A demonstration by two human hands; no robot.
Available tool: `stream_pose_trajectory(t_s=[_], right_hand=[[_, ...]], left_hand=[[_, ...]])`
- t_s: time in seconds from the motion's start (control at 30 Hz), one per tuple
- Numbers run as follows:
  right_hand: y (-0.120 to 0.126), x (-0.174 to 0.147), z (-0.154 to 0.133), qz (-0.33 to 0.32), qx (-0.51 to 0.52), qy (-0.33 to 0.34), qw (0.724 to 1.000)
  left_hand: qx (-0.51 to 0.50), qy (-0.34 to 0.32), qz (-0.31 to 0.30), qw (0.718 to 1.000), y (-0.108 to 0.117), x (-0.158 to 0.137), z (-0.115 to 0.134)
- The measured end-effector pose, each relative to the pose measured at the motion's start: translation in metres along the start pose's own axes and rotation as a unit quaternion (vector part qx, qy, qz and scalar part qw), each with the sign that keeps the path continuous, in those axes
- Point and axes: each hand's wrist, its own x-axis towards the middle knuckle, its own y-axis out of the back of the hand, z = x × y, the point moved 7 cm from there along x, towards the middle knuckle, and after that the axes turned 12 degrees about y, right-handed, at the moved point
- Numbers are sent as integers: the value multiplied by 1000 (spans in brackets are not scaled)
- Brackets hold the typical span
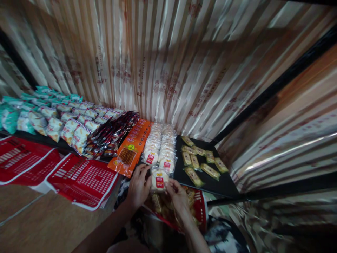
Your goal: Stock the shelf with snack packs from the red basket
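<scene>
Between my two hands is a round white rice cracker pack (pixel 159 180) in clear wrap with a red and yellow label. My left hand (pixel 138 185) pinches its left edge, and my right hand (pixel 176 193) grips the right edge with thumb and fingers. Just beyond it, two rows of the same rice cracker packs (pixel 161 146) lie overlapped on the black shelf (pixel 179 177). An orange snack packet (pixel 131 147) lies left of those rows. Below my hands, a red basket (pixel 202 211) holds many gold-wrapped snacks (pixel 156 203), partly hidden by my arms.
Several gold-wrapped bars (pixel 195 161) are scattered on the shelf's right end. Further left are dark red packets (pixel 112 133), white snack bags (pixel 73 131) and teal bags (pixel 9 117). Red baskets (pixel 81 177) stand below the left side. A striped curtain (pixel 158 63) hangs behind; a black pole (pixel 276 80) slants at right.
</scene>
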Motion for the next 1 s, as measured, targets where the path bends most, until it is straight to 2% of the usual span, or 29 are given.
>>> stream_pose_trajectory(t_s=[0.1,0.27,0.37,0.47,0.57,0.67,0.73,0.83,1.0], right_hand=[[-15,13,-1,7,4,12,1000],[-42,37,-5,-3,-31,52,998],[-54,44,-14,-27,-109,91,989],[-59,40,-29,-48,-233,152,959],[-54,29,-41,-39,-354,217,909],[-37,23,-42,16,-430,262,864],[-23,25,-36,51,-453,282,844],[-10,32,-25,67,-457,301,834],[-9,41,-14,51,-461,285,839]], left_hand=[[15,-15,33,999,-6,-8,-3],[44,-11,5,999,-27,-6,-13],[57,10,11,998,-34,6,-21],[70,16,23,997,-37,15,-24],[95,13,26,995,-41,19,-24],[119,-3,31,992,-43,20,-21],[124,-24,33,991,-43,22,-18],[121,-48,34,991,-45,27,-18],[108,-66,31,991,-47,32,-22]])
